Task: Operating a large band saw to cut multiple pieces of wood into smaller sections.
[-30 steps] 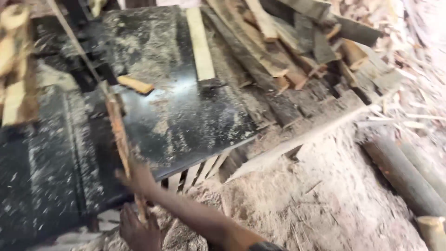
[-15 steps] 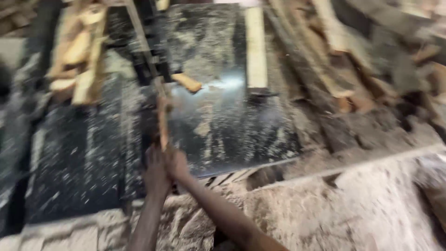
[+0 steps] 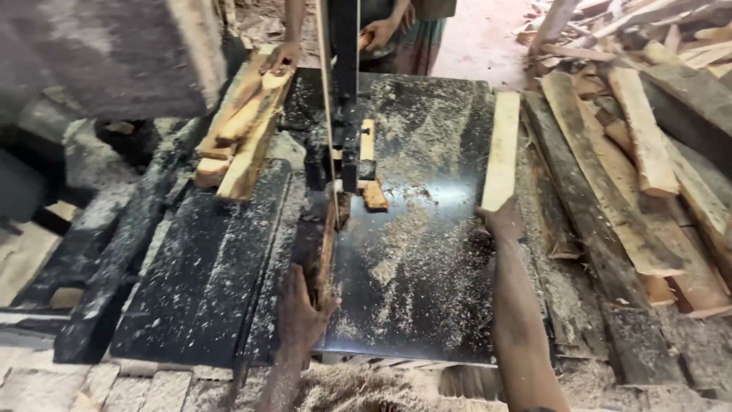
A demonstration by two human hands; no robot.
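A black saw table [image 3: 427, 290] dusted with sawdust fills the middle of the head view. My left hand [image 3: 300, 317] is at its near edge, fingers closed on the near end of a thin reddish wood strip [image 3: 328, 248] that runs along the upright saw blade [image 3: 326, 114]. To the right, my right hand [image 3: 501, 221] grips the near end of a pale flat plank [image 3: 503, 149] lying lengthwise on the table's right side. A small offcut block [image 3: 374, 194] lies just right of the blade.
Across the table another person's hands [image 3: 282, 57] rest on stacked rough slabs [image 3: 244, 130]. A black blade guide post [image 3: 348, 91] stands by the blade. Rough planks [image 3: 633, 152] are piled at the right, and sawdust [image 3: 358, 385] heaps below the near edge.
Both hands were together on the thin strip; my right hand has since moved right onto the pale plank. My left hand stays on the strip. The view has swung up and left.
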